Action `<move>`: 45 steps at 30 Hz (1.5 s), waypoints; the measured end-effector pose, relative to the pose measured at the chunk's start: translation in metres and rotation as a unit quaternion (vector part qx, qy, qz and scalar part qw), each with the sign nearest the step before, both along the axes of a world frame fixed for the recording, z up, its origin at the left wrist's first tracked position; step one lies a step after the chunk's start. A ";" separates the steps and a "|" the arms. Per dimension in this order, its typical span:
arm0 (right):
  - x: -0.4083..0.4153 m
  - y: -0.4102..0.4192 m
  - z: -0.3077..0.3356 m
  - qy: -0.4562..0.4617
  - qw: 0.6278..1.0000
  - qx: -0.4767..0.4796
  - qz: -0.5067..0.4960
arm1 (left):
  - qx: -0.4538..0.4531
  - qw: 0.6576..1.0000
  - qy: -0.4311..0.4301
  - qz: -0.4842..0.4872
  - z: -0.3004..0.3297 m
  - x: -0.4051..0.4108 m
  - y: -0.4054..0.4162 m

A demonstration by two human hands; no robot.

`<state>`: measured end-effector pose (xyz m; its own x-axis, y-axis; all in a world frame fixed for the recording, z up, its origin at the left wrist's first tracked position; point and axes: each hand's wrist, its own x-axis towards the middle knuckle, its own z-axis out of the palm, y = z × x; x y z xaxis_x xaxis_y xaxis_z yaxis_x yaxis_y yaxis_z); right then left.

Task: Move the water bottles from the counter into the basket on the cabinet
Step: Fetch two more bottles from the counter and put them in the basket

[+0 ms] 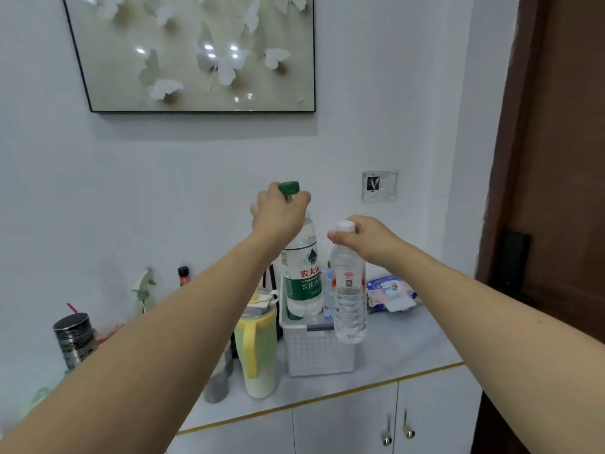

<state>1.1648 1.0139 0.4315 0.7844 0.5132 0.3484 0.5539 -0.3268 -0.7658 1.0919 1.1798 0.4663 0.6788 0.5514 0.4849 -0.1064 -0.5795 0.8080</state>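
My left hand (278,209) grips the neck of a large green-capped water bottle (302,276) with a green label; its bottom stands inside the white slatted basket (317,352) on the cabinet top. My right hand (366,237) holds a smaller white-capped clear bottle (348,299) by its cap. That bottle hangs upright in front of the basket's right front corner, its base below the rim. A third small bottle (328,290) shows between the two, inside the basket.
A yellow-handled tumbler (257,352) stands just left of the basket. A dark metal flask (73,339), a red-capped bottle (182,275) and a spray bottle (144,290) sit further left. A wipes pack (391,291) lies to the right. The cabinet edge (327,396) has gold trim; a brown door (553,191) is at right.
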 end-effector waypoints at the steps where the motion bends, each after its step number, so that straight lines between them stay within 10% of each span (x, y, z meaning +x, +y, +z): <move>1: 0.015 0.006 -0.002 -0.001 1.000 -0.006 0.001 | 0.022 0.999 0.013 0.030 0.001 0.013 0.005; 16: 0.191 0.094 -0.050 0.012 0.995 -0.065 0.070 | -0.024 0.988 0.151 -0.015 -0.037 0.167 0.089; 27: 0.250 0.142 -0.120 -0.039 0.961 -0.260 0.087 | 0.101 0.899 0.423 -0.044 -0.118 0.238 0.130; 45: 0.277 0.164 -0.175 -0.151 0.907 -0.382 0.093 | 0.296 0.781 0.531 -0.144 -0.186 0.275 0.150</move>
<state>1.4418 1.1775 0.2564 0.5882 0.8085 0.0202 0.8002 -0.5782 -0.1592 1.3672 1.3296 0.2807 0.9262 0.1945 -0.3229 0.2468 -0.9604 0.1296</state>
